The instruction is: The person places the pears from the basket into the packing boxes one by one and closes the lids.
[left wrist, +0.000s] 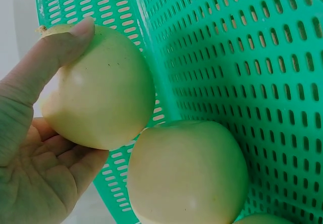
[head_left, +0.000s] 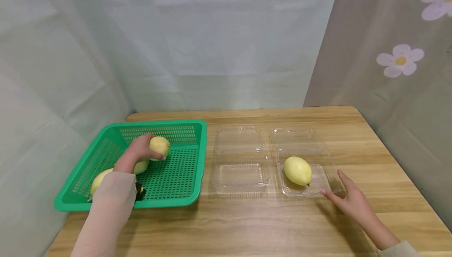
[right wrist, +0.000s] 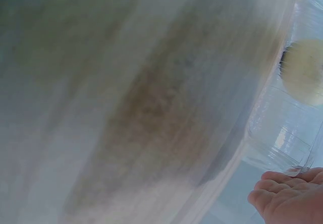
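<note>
In the head view my left hand grips a yellow pear inside the green basket. The left wrist view shows the thumb across the held pear and the fingers beneath it, with another pear beside it. On the right, a pear lies in the front half of an opened clear plastic box. My right hand is at that box's front right corner, thumb and fingers spread. In the right wrist view, its fingers are by the box corner.
A second clear box lies opened between the basket and the pear's box. More pears are at the basket's left side, partly behind my left arm. All stand on a wooden table with cloth hangings behind.
</note>
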Motion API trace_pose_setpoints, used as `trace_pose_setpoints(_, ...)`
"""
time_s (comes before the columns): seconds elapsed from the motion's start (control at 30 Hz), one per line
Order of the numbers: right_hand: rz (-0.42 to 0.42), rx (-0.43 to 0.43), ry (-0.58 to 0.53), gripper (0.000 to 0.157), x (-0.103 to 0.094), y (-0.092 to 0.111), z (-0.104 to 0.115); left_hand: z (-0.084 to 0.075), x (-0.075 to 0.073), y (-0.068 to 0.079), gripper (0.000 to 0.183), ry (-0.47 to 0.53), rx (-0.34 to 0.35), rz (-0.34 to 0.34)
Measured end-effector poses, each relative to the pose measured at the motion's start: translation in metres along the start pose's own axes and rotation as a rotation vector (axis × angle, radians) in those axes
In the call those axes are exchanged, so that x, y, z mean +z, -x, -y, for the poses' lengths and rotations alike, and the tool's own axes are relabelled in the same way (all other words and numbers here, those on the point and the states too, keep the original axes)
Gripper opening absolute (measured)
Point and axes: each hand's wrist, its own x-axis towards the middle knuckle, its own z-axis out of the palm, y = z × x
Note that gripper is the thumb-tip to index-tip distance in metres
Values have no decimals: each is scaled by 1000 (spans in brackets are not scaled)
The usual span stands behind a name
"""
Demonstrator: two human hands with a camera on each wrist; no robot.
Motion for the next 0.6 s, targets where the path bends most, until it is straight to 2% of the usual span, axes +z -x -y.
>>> trace_pose_setpoints(0.2, -1, -16, -8, 96, 3, -1, 3, 4, -2, 5, 92, 7, 5, -25)
trace_pose_setpoints(0.37, -13, -5, -23, 95, 3, 1, 2, 3, -1, 2, 89, 14, 39, -62)
trace_pose_setpoints(0.6, -23, -10, -9, 94, 1, 3, 0, -2, -3, 1, 88, 37, 35, -105)
